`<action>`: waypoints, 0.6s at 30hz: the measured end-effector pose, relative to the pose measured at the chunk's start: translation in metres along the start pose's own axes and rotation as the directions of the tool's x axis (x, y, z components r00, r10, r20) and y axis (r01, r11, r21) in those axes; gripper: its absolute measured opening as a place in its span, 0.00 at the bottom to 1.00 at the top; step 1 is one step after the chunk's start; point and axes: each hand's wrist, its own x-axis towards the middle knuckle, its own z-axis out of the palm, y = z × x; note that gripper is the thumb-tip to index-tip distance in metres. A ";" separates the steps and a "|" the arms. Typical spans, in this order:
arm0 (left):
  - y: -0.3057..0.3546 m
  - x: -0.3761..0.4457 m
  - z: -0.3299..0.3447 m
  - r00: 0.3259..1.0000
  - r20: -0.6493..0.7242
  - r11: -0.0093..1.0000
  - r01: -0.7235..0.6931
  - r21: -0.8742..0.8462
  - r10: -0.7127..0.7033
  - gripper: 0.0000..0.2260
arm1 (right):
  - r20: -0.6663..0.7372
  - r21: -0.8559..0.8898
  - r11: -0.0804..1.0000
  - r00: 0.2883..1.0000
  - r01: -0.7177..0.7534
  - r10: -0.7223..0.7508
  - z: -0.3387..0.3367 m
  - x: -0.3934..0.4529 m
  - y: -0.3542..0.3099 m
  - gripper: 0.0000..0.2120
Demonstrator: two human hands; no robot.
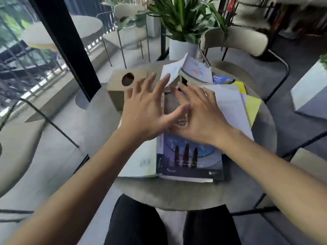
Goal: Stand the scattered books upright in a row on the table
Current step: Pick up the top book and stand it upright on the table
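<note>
**Floppy paperbacks in a heap: take them by the spine**

None of the books stands yet. They lie in a loose pile across the middle and right of the round desk (pixel 185 197), overlapping one another. Nearest the front edge is the blue-covered book (pixel 191 160), lying flat with its spine to the left, partly on top of a pale book (pixel 139 161) that shows a barcode. Toward the right edge a white book (pixel 228 105) rests on a yellow one (pixel 253 106), and at the far edge an open book (pixel 191 69) has its pages fanned upward.

Both hands hover over the centre of the pile, fingers spread and holding nothing. The left hand (pixel 146 110) is above the blue book's far left corner; the right hand (pixel 200 114) is beside it, thumbs nearly meeting. Whether either palm touches a cover cannot be told.

These look like soft-cover volumes: light to moderate in weight, bendable, with glossy covers likely to slide on each other. Lifting by a cover alone would probably let the pages sag open. A firmer hold would be across the spine and fore-edge, squeezing the block shut. The cardboard box (pixel 120 89) at the left edge looks like a possible end stop for the row.
</note>
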 end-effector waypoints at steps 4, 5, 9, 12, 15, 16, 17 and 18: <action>-0.003 -0.012 0.004 0.999 0.004 0.999 0.041 -0.002 -0.041 0.46 | 0.025 -0.055 0.998 0.999 -0.039 0.040 0.017 -0.014 -0.014 0.50; -0.001 -0.016 0.003 0.997 0.015 0.997 0.074 -0.018 -0.074 0.46 | 0.024 -0.060 0.996 0.998 -0.059 0.061 0.019 -0.018 -0.017 0.50; 0.002 -0.016 0.006 0.978 0.110 0.985 0.175 0.010 -0.175 0.44 | 0.017 -0.095 0.990 0.995 -0.100 0.102 0.025 -0.031 -0.020 0.49; -0.004 -0.004 0.008 0.956 0.174 0.971 0.229 0.074 -0.238 0.41 | 0.040 -0.128 0.984 0.991 -0.123 0.129 0.023 -0.039 -0.022 0.51; -0.006 0.003 0.013 0.950 0.214 0.972 0.210 0.107 -0.229 0.37 | 0.066 -0.146 0.983 0.990 -0.115 0.126 0.023 -0.046 -0.021 0.52; -0.006 0.005 0.014 0.947 0.215 0.969 0.215 0.121 -0.237 0.35 | 0.074 -0.142 0.983 0.989 -0.115 0.126 0.023 -0.048 -0.020 0.52; -0.005 0.006 0.015 0.945 0.211 0.965 0.227 0.133 -0.252 0.32 | 0.082 -0.138 0.984 0.988 -0.116 0.128 0.022 -0.050 -0.020 0.52; -0.004 0.007 0.015 0.941 0.206 0.959 0.243 0.144 -0.269 0.31 | 0.090 -0.135 0.984 0.988 -0.116 0.129 0.022 -0.052 -0.020 0.52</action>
